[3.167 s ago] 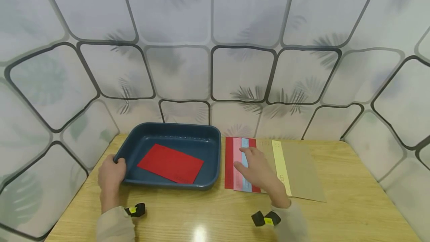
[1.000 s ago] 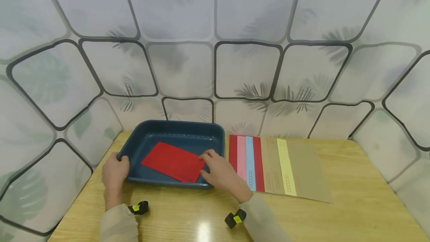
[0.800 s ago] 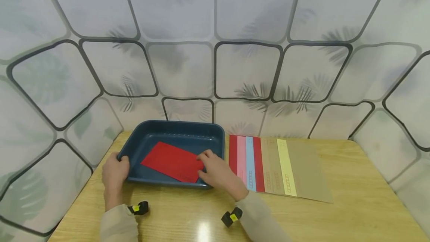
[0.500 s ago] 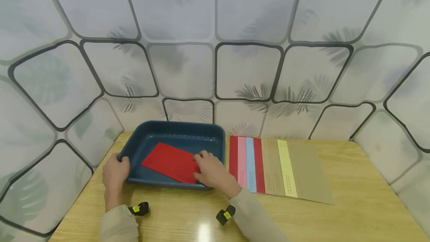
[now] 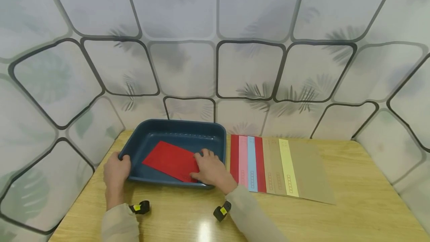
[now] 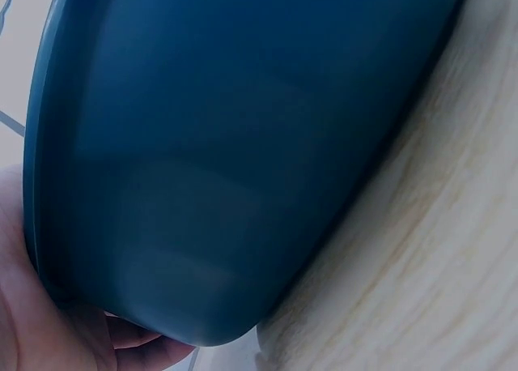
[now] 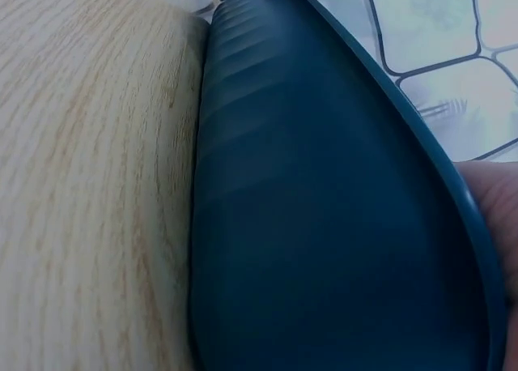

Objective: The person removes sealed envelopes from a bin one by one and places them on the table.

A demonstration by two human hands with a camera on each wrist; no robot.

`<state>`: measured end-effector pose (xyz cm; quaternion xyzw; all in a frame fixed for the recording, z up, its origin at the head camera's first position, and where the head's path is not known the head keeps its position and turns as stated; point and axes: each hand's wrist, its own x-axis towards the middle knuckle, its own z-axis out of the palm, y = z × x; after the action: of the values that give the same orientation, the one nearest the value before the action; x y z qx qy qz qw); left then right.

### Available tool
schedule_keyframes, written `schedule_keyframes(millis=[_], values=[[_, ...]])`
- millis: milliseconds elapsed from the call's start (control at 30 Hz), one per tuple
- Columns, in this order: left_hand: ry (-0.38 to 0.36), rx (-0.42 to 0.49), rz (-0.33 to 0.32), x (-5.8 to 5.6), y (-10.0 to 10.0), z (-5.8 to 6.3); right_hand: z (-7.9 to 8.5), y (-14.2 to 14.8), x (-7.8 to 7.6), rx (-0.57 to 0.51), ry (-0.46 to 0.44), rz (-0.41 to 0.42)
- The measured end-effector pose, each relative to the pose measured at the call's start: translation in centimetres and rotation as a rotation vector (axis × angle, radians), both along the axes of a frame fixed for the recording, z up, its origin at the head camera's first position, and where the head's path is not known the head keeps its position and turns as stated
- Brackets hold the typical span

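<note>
A dark blue tray (image 5: pixel 183 122) stands on the wooden table, with a red envelope (image 5: pixel 168 160) lying slantwise on its floor. My left hand (image 5: pixel 115 171) grips the tray's left rim, thumb over the edge; in the left wrist view its fingers (image 6: pixel 150 355) curl beneath the tray wall (image 6: pixel 202 185). My right hand (image 5: pixel 211 169) reaches over the tray's front right part. Its thumb and fingers are spread over the envelope's right end, which they hide. In the right wrist view the tray's outer wall (image 7: pixel 307 185) covers most of the right hand.
Right of the tray, several overlapping envelopes lie in a row on the table (image 5: pixel 362 197): red, pink (image 5: pixel 243 156), light blue (image 5: pixel 252 160), tan and yellow (image 5: pixel 288 167), with a large brown one (image 5: pixel 312 171) at the end. A patterned curtain (image 5: pixel 248 66) hangs behind the table.
My right hand has moved left from above the row of envelopes into the tray, then farther over the red envelope's right end. The left hand stays on the rim; the envelope lies as before.
</note>
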<state>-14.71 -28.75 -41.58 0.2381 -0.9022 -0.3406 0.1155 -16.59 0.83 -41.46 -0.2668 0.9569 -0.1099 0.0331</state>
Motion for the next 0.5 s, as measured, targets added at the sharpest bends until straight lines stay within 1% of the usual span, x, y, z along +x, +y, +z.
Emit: schedule_keyframes(millis=[300, 500], values=[[-0.001, 0.0, 0.008, -0.03, -0.02, -0.06, -0.17, -0.29, -0.11, 0.065, -0.033, -0.029], [0.0, 0.01, 0.013, -0.08, -0.04, -0.01, -0.1, -0.47, -0.11, 0.13, -0.083, -0.035]])
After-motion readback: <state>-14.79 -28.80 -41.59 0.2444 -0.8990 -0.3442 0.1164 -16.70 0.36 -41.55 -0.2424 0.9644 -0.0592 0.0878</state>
